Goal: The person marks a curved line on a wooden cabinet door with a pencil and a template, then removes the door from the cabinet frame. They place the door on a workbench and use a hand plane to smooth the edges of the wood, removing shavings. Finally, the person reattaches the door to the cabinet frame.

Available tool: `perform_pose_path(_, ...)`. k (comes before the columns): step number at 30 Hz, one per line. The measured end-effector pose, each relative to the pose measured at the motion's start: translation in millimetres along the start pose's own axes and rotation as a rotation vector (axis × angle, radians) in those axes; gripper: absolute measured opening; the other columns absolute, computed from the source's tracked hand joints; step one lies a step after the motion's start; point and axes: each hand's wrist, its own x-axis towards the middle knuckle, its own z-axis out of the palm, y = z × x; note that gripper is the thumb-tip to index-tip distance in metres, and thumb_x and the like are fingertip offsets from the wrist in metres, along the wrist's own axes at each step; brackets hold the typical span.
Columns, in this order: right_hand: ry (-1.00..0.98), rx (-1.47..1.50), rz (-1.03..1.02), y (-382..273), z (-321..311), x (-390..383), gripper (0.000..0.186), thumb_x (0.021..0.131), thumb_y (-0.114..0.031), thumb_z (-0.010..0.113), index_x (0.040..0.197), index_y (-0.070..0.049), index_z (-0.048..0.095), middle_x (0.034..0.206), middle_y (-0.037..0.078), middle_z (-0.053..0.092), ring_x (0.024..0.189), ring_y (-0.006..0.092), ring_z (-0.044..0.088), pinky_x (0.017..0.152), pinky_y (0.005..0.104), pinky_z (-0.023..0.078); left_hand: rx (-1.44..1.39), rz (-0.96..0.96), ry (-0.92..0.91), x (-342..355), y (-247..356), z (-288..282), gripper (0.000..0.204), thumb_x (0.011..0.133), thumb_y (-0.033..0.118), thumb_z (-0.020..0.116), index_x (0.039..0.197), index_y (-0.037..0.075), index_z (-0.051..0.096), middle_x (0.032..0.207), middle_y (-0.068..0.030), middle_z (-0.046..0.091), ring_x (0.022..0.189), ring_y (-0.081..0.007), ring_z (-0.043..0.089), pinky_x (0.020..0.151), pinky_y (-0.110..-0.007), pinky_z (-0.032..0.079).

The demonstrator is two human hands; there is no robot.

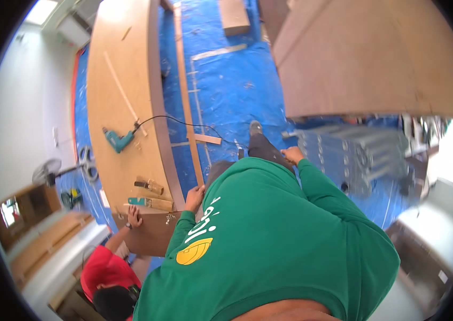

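My left hand [195, 198] is closed, fingers curled, beside the edge of a long wooden workpiece and by the near end of a narrow wooden strip [184, 96]. Whatever it grips, if anything, is hidden. My right hand [292, 155] is a closed fist by my right thigh, left of a grey folded metal ladder [354, 152]; its inside does not show. On the broad wooden panel [125, 91] at left lie a teal power drill [119, 140] with a black cord, a hand plane [149, 185] and a teal-and-wood tool [150, 203].
A co-worker in a red hood [106, 270] at lower left rests a hand [134, 216] on the panel's near end. Blue sheeting [231, 80] covers the floor. A large brown panel [376, 59] stands at upper right. A cardboard-coloured block [234, 17] lies far ahead.
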Motion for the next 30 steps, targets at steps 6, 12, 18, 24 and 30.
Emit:
perform_pose_path(6, 0.015, -0.411, -0.361, -261, -72, 99, 0.057, 0.095, -0.052, 0.070, 0.109, 0.002, 0.080, 0.116, 0.027, 0.077, 0.112, 0.0447, 0.072, 0.098, 0.0520, 0.056, -0.549, -0.096, 0.284, -6, 104, -41, 0.045, 0.107, 0.035, 0.066, 0.133, -0.003, 0.070, 0.109, -0.0101, 0.075, 0.096, -0.0180, 0.070, 0.084, -0.032, 0.055)
perform_pose_path(12, -0.002, -0.365, -0.417, -434, -113, 160, 0.060, 0.096, -0.054, 0.069, 0.119, 0.001, 0.078, 0.120, 0.028, 0.076, 0.118, 0.0448, 0.070, 0.103, 0.0504, 0.054, -0.457, -0.234, 0.303, 79, 132, -39, 0.045, 0.104, 0.034, 0.068, 0.125, -0.005, 0.075, 0.097, -0.0112, 0.078, 0.092, -0.0187, 0.074, 0.084, -0.035, 0.058)
perform_pose_path(18, -0.142, -0.478, -0.336, -471, -126, 215, 0.062, 0.096, -0.057, 0.069, 0.117, 0.000, 0.079, 0.117, 0.028, 0.076, 0.115, 0.0437, 0.072, 0.101, 0.0507, 0.054, -0.436, -0.208, 0.254, 233, 190, -91, 0.045, 0.103, 0.038, 0.066, 0.121, -0.002, 0.078, 0.097, -0.0141, 0.080, 0.092, -0.0240, 0.075, 0.084, -0.039, 0.057)
perform_pose_path(24, -0.084, -0.508, -0.239, -559, -174, 311, 0.067, 0.095, -0.062, 0.067, 0.118, -0.001, 0.079, 0.118, 0.030, 0.075, 0.116, 0.0474, 0.071, 0.101, 0.0517, 0.054, -0.475, -0.404, -0.028, 272, 351, -178, 0.081, 0.096, 0.053, 0.075, 0.151, -0.003, 0.053, 0.140, -0.0166, 0.066, 0.122, -0.0296, 0.064, 0.099, -0.042, 0.053)
perform_pose_path(30, 0.022, -0.534, -0.254, -646, -175, 472, 0.069, 0.095, -0.064, 0.066, 0.117, 0.000, 0.078, 0.116, 0.031, 0.075, 0.116, 0.0481, 0.070, 0.103, 0.0537, 0.053, -0.035, -0.520, -0.079, 332, 440, -154, 0.139, 0.083, 0.070, 0.081, 0.171, 0.001, -0.002, 0.165, -0.0450, 0.026, 0.153, -0.0553, 0.035, 0.126, -0.053, 0.035)
